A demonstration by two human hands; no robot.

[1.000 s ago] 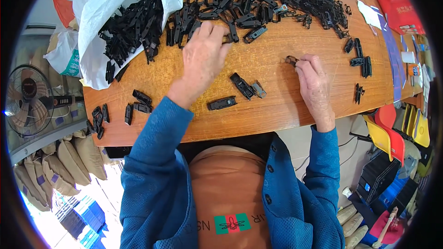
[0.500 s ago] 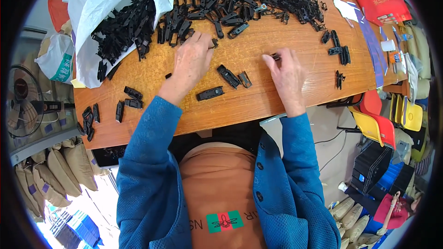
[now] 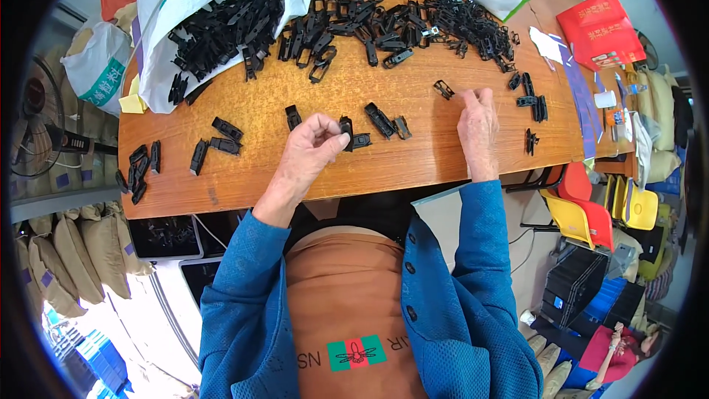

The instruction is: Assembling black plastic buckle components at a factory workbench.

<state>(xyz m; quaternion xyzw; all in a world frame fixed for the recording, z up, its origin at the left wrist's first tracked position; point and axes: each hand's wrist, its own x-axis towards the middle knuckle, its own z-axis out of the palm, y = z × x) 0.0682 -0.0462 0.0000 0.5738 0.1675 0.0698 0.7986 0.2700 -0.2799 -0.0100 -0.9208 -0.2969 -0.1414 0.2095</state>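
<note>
My left hand [image 3: 306,154] is over the front middle of the wooden table, with thumb and forefinger pinched on a black plastic clip-like part [image 3: 346,130] held upright. A smaller black part [image 3: 361,140] lies right beside it. Just to the right, a long black part [image 3: 379,120] and a small frame-like piece [image 3: 402,128] lie together. My right hand [image 3: 478,131] hovers farther right, its fingers loosely apart and nothing visible in them. By its fingertips a small open black frame [image 3: 443,89] lies on the wood. Another black part [image 3: 293,116] lies behind my left hand.
A white sack [image 3: 159,66] spills black parts at the back left. Heaps of black parts [image 3: 354,18] and smaller frames [image 3: 473,26] spread along the back. Loose parts [image 3: 225,137] lie at left, others [image 3: 528,96] at right. A fan [image 3: 44,122] stands left of the table.
My left hand has come back from the rear pile toward the front and pinches a part. The right hand has drawn off a small frame, now on the table. The view has shifted slightly.
</note>
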